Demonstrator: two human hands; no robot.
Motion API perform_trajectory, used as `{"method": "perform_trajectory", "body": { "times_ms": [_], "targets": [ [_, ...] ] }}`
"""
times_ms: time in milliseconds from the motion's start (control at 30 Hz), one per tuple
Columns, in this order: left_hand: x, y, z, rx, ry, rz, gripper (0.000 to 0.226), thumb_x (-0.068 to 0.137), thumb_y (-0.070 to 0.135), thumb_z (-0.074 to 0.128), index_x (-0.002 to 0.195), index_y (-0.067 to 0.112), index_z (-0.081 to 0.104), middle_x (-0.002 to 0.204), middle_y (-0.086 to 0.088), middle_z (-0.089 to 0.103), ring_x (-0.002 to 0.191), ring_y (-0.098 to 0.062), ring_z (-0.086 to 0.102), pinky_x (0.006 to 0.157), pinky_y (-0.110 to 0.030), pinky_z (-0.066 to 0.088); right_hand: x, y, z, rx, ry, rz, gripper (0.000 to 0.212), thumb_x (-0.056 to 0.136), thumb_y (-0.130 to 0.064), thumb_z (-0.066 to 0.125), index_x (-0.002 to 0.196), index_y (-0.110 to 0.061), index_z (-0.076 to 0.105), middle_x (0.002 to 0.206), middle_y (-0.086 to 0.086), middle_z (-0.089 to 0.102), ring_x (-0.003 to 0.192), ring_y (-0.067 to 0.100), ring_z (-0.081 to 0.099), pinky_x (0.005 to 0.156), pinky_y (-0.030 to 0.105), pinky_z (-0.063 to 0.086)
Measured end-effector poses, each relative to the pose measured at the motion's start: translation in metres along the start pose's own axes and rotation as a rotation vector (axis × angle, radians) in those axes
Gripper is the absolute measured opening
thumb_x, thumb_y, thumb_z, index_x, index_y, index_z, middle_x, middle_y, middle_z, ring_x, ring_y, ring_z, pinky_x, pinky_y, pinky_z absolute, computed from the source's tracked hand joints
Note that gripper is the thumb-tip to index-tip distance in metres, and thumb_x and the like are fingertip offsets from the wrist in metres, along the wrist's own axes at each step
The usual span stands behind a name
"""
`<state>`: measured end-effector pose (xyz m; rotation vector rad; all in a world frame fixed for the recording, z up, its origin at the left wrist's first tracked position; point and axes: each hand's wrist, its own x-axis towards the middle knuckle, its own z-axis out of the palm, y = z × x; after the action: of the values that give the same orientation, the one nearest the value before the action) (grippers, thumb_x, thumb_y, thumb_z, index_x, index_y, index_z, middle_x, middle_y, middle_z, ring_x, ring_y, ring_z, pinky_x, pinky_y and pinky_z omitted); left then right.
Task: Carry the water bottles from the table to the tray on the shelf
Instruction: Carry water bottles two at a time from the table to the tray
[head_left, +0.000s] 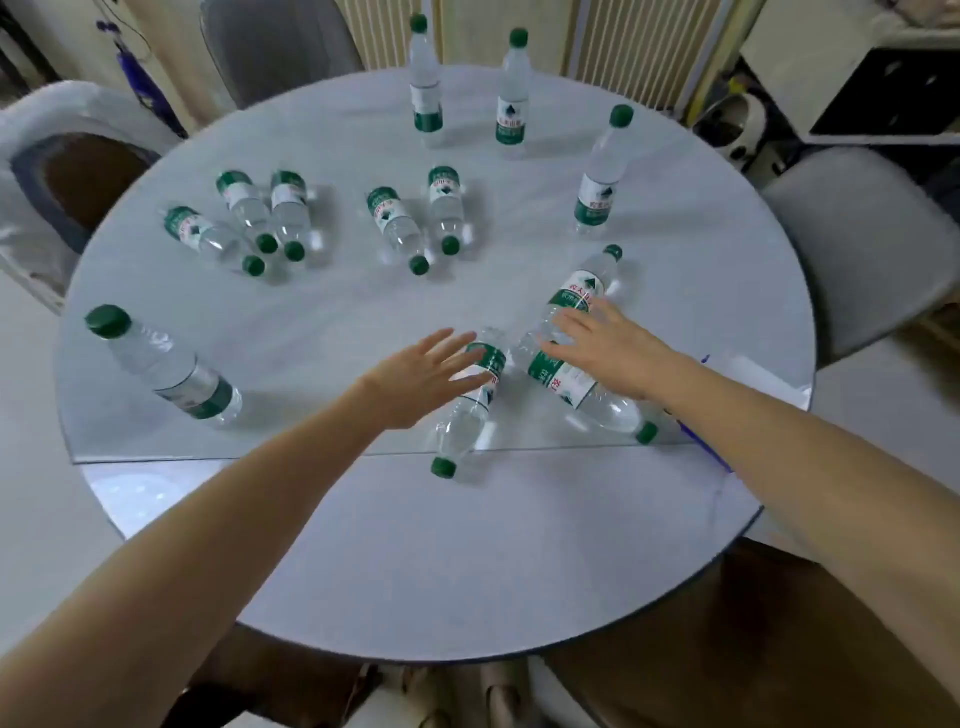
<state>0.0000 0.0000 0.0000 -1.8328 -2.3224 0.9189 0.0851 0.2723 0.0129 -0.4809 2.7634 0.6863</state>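
Both hands spread flat: left hand (421, 376) over a lying bottle (470, 402), cap toward the person; right hand (605, 345) over crossed bottles (576, 296).

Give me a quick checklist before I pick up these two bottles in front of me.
1. Left hand open over the near bottle: ok.
2. Right hand open over the two right-hand bottles: ok.
3. Grip closed on a bottle: not ok, fingers straight.
4. Caps on: ok.
5. Near bottle's cap away from the table edge: ok.
6. Tray and shelf in view: cannot tell.
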Motion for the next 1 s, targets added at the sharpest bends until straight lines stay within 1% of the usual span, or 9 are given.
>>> {"method": "perform_trajectory", "body": {
  "times_ms": [133, 333, 433, 533, 667, 800, 833, 900, 1000],
  "targets": [
    [0.034, -0.016, 0.020, 0.075, 0.161, 0.296, 0.053, 0.079, 0.010, 0.057, 0.132, 0.016, 0.058, 0.139, -0.011, 0.055, 0.132, -0.036, 0.048, 0.109, -0.048, 0.040, 0.006, 0.022, 0.028, -0.152, 0.096, -0.174, 0.064, 0.062, 0.003, 0.076, 0.121, -0.014, 0.061, 0.124, 0.019, 0.061, 0.116, 0.034, 0.059, 0.102, 0.051, 0.043],
    [0.085, -0.011, 0.043, 0.070, 0.243, 0.488, 0.025, 0.077, 0.015, 0.068, 0.102, 0.019, 0.074, 0.108, -0.001, 0.072, 0.113, -0.028, 0.065, 0.103, -0.042, 0.047, 0.009, 0.032, 0.055, -0.145, 0.150, -0.232, 0.066, 0.053, 0.000, 0.085, 0.114, -0.012, 0.066, 0.121, 0.019, 0.064, 0.105, 0.034, 0.064, 0.089, 0.046, 0.053],
    [0.088, -0.007, 0.049, -0.068, 0.218, 0.409, 0.029, 0.060, 0.015, 0.083, 0.087, 0.021, 0.071, 0.090, 0.001, 0.068, 0.095, -0.024, 0.069, 0.103, -0.041, 0.046, 0.015, 0.038, 0.062, -0.159, 0.187, -0.299, 0.068, 0.058, 0.001, 0.083, 0.120, -0.012, 0.058, 0.125, 0.021, 0.061, 0.109, 0.035, 0.062, 0.092, 0.046, 0.052],
    [0.073, -0.010, 0.051, -0.216, 0.043, 0.258, 0.059, 0.047, 0.047, 0.083, 0.098, 0.021, 0.066, 0.091, 0.002, 0.063, 0.082, -0.021, 0.066, 0.102, -0.041, 0.044, 0.028, 0.051, 0.067, -0.247, 0.251, -0.454, 0.068, 0.067, -0.003, 0.078, 0.129, -0.014, 0.052, 0.134, 0.021, 0.056, 0.121, 0.035, 0.056, 0.099, 0.045, 0.048],
    [0.040, 0.009, 0.065, -0.543, -0.241, -0.036, 0.071, 0.075, 0.069, 0.060, 0.127, 0.022, 0.047, 0.115, 0.002, 0.054, 0.102, -0.022, 0.056, 0.081, -0.037, 0.048, 0.055, 0.059, 0.065, -0.366, 0.271, -0.668, 0.072, 0.073, -0.004, 0.073, 0.139, -0.020, 0.047, 0.147, 0.016, 0.045, 0.136, 0.033, 0.044, 0.111, 0.045, 0.037],
    [0.022, 0.036, 0.078, -0.721, -0.209, -0.237, 0.076, 0.081, 0.068, 0.054, 0.138, 0.019, 0.038, 0.122, -0.001, 0.052, 0.112, -0.024, 0.051, 0.090, -0.037, 0.044, 0.082, 0.040, 0.066, -0.561, 0.256, -0.906, 0.071, 0.079, -0.005, 0.068, 0.142, -0.022, 0.040, 0.152, 0.013, 0.038, 0.142, 0.030, 0.034, 0.118, 0.044, 0.022],
    [0.021, 0.040, 0.079, -0.731, -0.176, -0.265, 0.076, 0.081, 0.067, 0.055, 0.138, 0.019, 0.039, 0.122, -0.002, 0.052, 0.112, -0.025, 0.052, 0.091, -0.036, 0.043, 0.087, 0.035, 0.066, -0.575, 0.242, -0.952, 0.067, 0.075, -0.006, 0.072, 0.135, -0.022, 0.046, 0.147, 0.013, 0.045, 0.140, 0.030, 0.038, 0.117, 0.043, 0.024],
    [0.019, 0.046, 0.085, -0.728, -0.094, -0.300, 0.075, 0.080, 0.066, 0.057, 0.136, 0.018, 0.043, 0.119, -0.003, 0.054, 0.108, -0.027, 0.055, 0.088, -0.038, 0.043, 0.094, 0.028, 0.066, -0.533, 0.259, -1.033, 0.051, 0.063, -0.007, 0.081, 0.109, -0.020, 0.063, 0.120, 0.011, 0.064, 0.126, 0.032, 0.054, 0.111, 0.045, 0.037],
    [0.017, 0.050, 0.093, -0.702, 0.003, -0.318, 0.073, 0.075, 0.066, 0.063, 0.128, 0.018, 0.050, 0.109, -0.003, 0.059, 0.097, -0.027, 0.061, 0.081, -0.038, 0.048, 0.095, 0.020, 0.074, -0.315, 0.344, -1.075, 0.031, 0.064, -0.004, 0.079, 0.088, -0.018, 0.064, 0.090, 0.007, 0.066, 0.108, 0.035, 0.063, 0.105, 0.049, 0.043]
  ]
}}
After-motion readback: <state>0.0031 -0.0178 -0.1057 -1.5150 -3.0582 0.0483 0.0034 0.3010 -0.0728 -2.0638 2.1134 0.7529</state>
